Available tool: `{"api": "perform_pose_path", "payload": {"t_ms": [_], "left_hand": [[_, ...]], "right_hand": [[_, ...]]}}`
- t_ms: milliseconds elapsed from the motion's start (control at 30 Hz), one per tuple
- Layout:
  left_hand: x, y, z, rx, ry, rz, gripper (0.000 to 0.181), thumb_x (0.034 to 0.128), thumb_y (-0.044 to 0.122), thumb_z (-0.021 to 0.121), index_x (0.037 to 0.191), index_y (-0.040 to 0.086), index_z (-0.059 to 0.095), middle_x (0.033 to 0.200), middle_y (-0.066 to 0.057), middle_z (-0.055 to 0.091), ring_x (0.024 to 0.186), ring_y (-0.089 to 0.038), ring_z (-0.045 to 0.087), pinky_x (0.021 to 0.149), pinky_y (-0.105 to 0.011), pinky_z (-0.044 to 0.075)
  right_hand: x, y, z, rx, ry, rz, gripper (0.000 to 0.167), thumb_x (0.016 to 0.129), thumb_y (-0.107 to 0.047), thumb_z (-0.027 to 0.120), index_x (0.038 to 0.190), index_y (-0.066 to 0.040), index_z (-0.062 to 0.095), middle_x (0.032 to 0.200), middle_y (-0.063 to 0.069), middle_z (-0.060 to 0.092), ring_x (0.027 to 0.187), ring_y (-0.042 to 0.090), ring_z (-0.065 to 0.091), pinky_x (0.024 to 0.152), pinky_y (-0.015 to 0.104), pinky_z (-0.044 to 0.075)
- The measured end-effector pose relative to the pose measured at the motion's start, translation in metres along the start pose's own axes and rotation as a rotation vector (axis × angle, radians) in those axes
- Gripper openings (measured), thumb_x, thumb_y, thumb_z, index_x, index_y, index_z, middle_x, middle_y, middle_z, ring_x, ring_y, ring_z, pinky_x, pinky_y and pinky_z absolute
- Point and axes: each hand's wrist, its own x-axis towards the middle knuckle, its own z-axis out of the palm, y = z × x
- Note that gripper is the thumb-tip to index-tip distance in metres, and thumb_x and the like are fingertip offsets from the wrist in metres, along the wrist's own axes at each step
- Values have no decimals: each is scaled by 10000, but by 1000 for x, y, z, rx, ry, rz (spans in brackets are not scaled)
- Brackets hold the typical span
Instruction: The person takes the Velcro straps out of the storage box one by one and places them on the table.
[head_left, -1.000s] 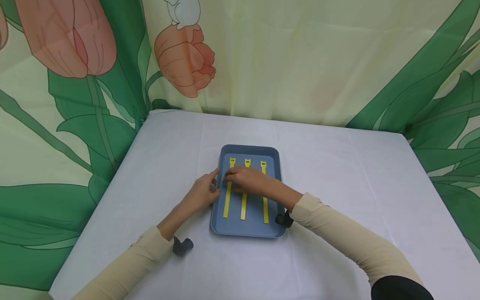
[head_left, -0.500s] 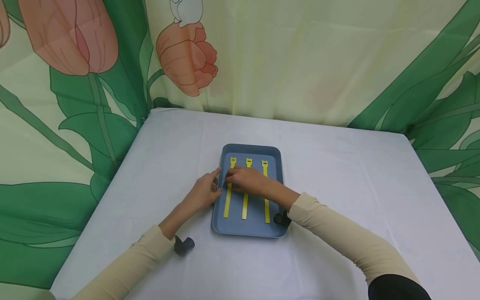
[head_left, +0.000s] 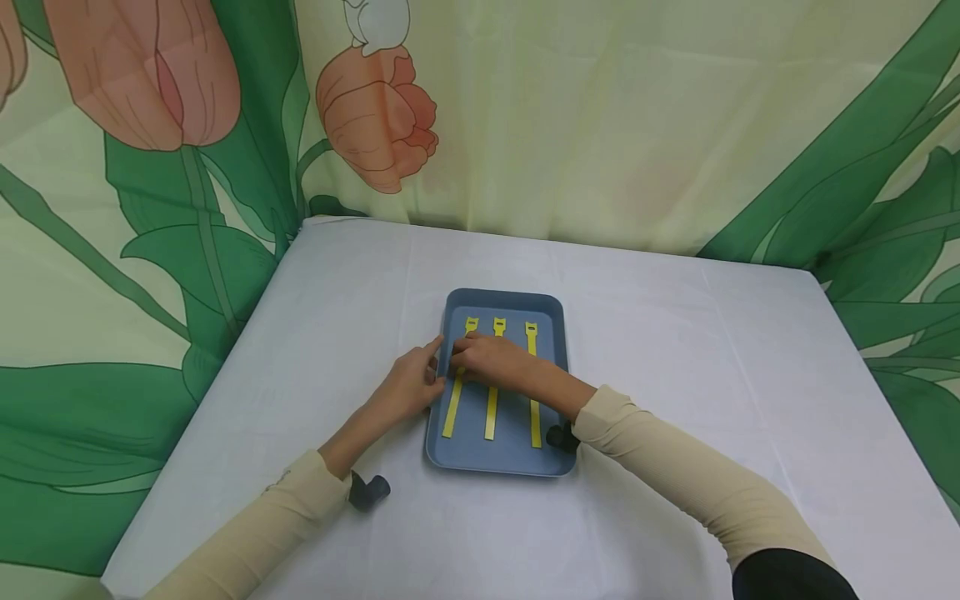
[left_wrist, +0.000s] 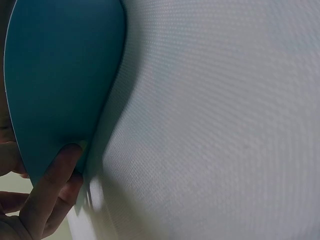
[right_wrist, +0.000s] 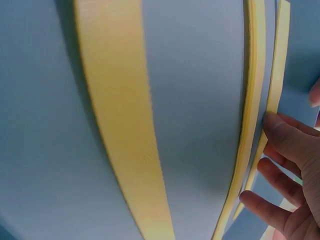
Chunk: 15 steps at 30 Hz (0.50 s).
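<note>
Three yellow hook-and-loop cable ties lie lengthwise in a blue-grey tray (head_left: 495, 463), their slotted heads at the far end. My right hand (head_left: 491, 360) reaches across and pinches the left tie (head_left: 452, 410) near its middle. In the right wrist view the thumb (right_wrist: 286, 137) lies on that tie (right_wrist: 280, 55), an index finger behind it. The middle tie (head_left: 491, 414) and the right tie (head_left: 536, 427) are partly covered by my right hand and wrist. My left hand (head_left: 408, 379) holds the tray's left edge; in the left wrist view its fingertips touch the outer wall (left_wrist: 60, 65).
A white cloth (head_left: 675, 333) covers the table around the tray. Behind it hangs a curtain (head_left: 562, 125) printed with tulips and leaves. Small dark wrist cameras sit under both cuffs; the right one (head_left: 558, 437) hangs over the tray's right rim.
The left tie has turned slightly: its near end has shifted left and its head right, with the right hand on it. The left hand stays at the tray's edge.
</note>
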Motion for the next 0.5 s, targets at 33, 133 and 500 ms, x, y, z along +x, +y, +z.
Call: {"api": "perform_pose_path", "payload": {"t_ms": [33, 133, 500], "left_hand": [[0, 0, 0, 1, 1, 3, 685, 825, 9, 637, 1423, -73, 312, 963, -128, 565, 756, -170, 520, 604, -249, 479], [0, -1, 0, 1, -2, 4, 683, 828, 11, 633, 1424, -72, 310, 967, -126, 564, 758, -169, 520, 609, -251, 481], [1, -2, -1, 9, 0, 21, 691, 814, 7, 636, 1417, -87, 310, 960, -131, 565, 767, -183, 527, 633, -270, 482]], "right_hand": [[0, 0, 0, -6, 3, -5, 239, 824, -145, 726, 1059, -101, 715, 992, 28, 636, 918, 155, 559, 802, 233, 497], [1, 1, 2, -35, 6, -17, 235, 823, -154, 728, 1050, -100, 705, 958, 21, 620, 893, 144, 548, 779, 215, 496], [1, 4, 5, -128, 52, -83, 182, 884, -181, 662, 1046, -103, 688, 986, 11, 659, 934, 152, 543, 842, 258, 480]]}}
